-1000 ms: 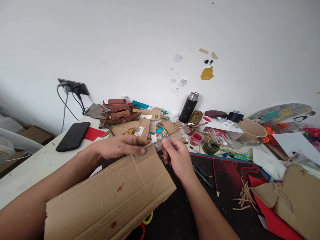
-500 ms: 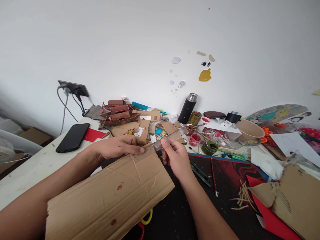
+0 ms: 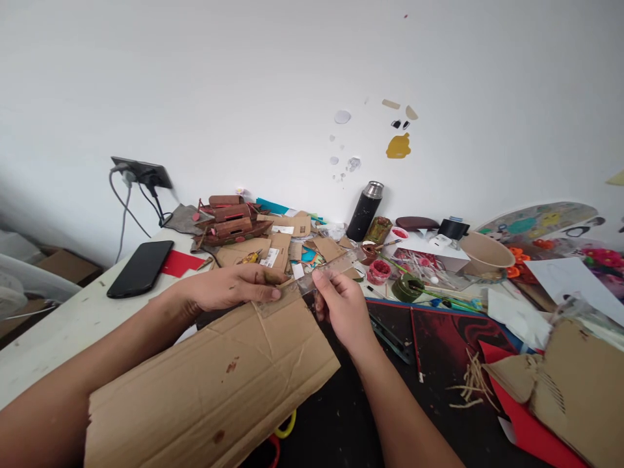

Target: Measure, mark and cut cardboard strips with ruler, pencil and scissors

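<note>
A large creased sheet of brown cardboard (image 3: 219, 383) lies tilted across my lap side of the table. My left hand (image 3: 229, 286) presses on its far edge, fingers closed over the end of a clear plastic ruler (image 3: 326, 270). My right hand (image 3: 341, 305) pinches the same ruler near its middle, holding it along the cardboard's top edge.
A black phone (image 3: 141, 268) and red paper lie at the left. Cardboard scraps and a brown model boat (image 3: 231, 221) crowd the back, with a black flask (image 3: 364, 211), paint pots, a paper bowl (image 3: 486, 253) and a torn cardboard piece (image 3: 565, 390) at the right.
Both hands and the ruler stay put on the cardboard's edge; only the view has shifted slightly.
</note>
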### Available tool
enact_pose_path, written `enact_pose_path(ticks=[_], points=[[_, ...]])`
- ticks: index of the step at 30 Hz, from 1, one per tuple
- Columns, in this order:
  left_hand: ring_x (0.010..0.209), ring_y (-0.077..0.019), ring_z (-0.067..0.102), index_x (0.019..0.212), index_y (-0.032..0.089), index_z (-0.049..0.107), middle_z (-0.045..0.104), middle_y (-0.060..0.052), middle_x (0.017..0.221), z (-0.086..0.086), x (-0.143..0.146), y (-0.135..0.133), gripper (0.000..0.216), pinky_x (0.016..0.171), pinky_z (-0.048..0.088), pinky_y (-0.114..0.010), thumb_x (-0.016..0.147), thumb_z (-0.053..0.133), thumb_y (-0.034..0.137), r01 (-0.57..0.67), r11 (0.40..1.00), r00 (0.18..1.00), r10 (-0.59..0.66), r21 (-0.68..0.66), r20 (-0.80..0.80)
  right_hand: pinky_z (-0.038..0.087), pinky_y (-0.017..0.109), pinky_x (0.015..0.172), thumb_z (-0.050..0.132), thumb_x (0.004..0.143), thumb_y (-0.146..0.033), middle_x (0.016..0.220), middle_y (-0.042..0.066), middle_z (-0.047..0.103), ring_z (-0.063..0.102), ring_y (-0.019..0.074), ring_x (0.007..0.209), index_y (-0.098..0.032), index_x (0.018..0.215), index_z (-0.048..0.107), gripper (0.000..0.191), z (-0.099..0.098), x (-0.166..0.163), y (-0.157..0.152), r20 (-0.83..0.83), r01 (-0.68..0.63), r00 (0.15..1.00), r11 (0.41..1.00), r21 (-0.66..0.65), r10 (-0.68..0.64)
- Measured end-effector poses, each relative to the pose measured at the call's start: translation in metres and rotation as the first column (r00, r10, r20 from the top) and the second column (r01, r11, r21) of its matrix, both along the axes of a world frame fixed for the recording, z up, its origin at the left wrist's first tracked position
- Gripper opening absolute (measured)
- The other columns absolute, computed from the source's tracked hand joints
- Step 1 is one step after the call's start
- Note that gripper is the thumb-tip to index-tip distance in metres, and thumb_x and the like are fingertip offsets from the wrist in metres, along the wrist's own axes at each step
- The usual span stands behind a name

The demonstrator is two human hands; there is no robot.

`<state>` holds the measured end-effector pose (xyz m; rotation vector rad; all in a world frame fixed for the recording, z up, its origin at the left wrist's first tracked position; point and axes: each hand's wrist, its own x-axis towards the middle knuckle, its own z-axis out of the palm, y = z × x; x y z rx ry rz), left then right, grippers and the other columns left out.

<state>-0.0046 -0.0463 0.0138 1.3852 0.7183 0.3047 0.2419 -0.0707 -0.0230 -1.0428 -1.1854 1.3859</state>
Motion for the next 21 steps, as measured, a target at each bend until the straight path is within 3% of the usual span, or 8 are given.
enact_pose_path(ticks=[6,12,21], points=[[0.098,-0.0277,0.082,0.13,0.02,0.079,0.084,-0.013,0.121,-0.0001,-0.0002,0.0,0.044,0.082,0.066,-0.033,0.102,0.075,0.053,0.008,1.0,1.0,-0.008,0.012,0.005,0.037,0.025,0.042,0.083,0.074,-0.087,0.049,-0.005,0.057,0.048,0.0125,0.041,-0.023,0.077,0.066,0.066,0.0018,0.0008,-0.0006,0.029,-0.003,1.0,1.0,0.006,0.003],[0.096,-0.0269,0.082,0.133,0.02,0.077,0.084,-0.012,0.117,0.0023,-0.0017,-0.0016,0.044,0.08,0.065,-0.032,0.103,0.074,0.052,0.001,1.0,1.0,-0.001,0.021,0.013,0.038,0.025,0.043,0.08,0.074,-0.09,0.049,-0.004,0.055,0.049,0.0125,0.042,-0.024,0.067,0.059,0.071,0.0032,0.0002,-0.0022,0.006,-0.011,1.0,1.0,0.022,0.011],[0.111,-0.0285,0.079,0.13,0.021,0.079,0.082,-0.011,0.124,0.0063,0.0001,-0.0031,0.041,0.094,0.063,-0.034,0.104,0.072,0.053,0.056,0.995,0.998,-0.058,0.083,0.029,0.035,0.024,0.039,0.072,0.075,-0.096,0.048,-0.003,0.053,0.048,0.0117,0.04,-0.024,0.065,0.056,0.075,0.0056,-0.0004,-0.0036,0.026,0.009,1.0,1.0,0.01,-0.01]])
